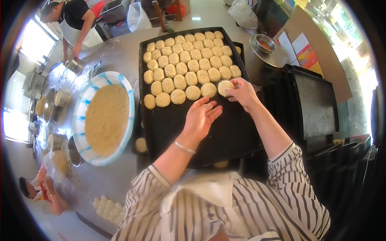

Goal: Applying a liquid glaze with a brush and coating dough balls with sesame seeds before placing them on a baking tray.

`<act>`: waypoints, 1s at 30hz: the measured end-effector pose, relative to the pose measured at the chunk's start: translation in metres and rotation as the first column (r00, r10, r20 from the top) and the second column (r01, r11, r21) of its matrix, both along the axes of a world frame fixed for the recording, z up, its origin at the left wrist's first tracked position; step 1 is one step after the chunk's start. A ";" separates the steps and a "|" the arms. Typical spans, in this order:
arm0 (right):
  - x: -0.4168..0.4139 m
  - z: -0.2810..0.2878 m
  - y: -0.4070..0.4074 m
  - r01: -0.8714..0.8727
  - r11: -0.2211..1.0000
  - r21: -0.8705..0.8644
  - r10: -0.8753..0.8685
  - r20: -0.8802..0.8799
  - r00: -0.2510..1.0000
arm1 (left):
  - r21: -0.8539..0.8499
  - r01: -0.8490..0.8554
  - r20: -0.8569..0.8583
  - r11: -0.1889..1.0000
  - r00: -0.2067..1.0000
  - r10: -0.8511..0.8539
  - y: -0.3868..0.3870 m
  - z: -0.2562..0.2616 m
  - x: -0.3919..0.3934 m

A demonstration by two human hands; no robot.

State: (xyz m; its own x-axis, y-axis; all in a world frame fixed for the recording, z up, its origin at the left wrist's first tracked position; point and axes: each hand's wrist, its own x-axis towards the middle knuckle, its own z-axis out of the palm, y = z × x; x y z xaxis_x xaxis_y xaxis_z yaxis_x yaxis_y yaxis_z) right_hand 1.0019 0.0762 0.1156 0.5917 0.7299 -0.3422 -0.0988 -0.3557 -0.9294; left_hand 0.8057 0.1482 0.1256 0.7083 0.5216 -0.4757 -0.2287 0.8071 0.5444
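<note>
My right hand (242, 92) holds a round, crumb-coated dough piece (225, 88) by its right edge, at the right end of the nearest row on a black baking tray (193, 129). Palm turned up and fingers apart, my left hand (200, 117) is over the tray just below that row, with nothing in it. Rows of similar coated dough pieces (181, 68) cover the tray's far half. To the left stands a blue and white basin (130, 120) with a bed of pale tan crumbs or seeds (105, 120).
A co-worker (80, 24) handles a metal container at far left; another person (42, 192) is at lower left. White dough pieces (108, 210) lie on the metal table (111, 177). At right are a lidded pot (268, 54) bearing a bowl, and stacked black trays (316, 102).
</note>
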 end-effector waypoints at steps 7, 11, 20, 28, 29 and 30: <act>0.016 -0.010 0.012 -0.093 0.978 -0.185 0.185 0.574 0.798 | -0.003 0.025 0.033 1.000 0.999 -0.025 -0.003 0.009 -0.029; 0.015 -0.010 0.008 -0.130 0.966 -0.224 0.259 0.837 0.482 | 0.022 0.029 0.001 0.999 1.000 -0.029 -0.001 0.012 -0.044; 0.003 0.018 0.002 -0.120 0.968 -0.219 0.226 0.558 0.799 | 0.027 0.013 -0.023 1.000 1.000 -0.012 -0.006 0.010 -0.070; 0.018 0.019 -0.021 -0.100 0.975 -0.199 0.180 0.439 0.880 | 0.035 -0.017 -0.035 0.999 0.999 0.019 -0.008 0.003 -0.087; 0.019 0.018 -0.022 -0.083 0.981 -0.177 0.147 0.392 0.908 | 0.038 -0.032 -0.049 0.999 0.998 0.034 -0.008 0.001 -0.090; 0.019 0.017 -0.022 -0.082 0.981 -0.179 0.147 0.392 0.908 | 0.041 -0.043 -0.063 0.998 0.997 0.045 -0.008 0.001 -0.092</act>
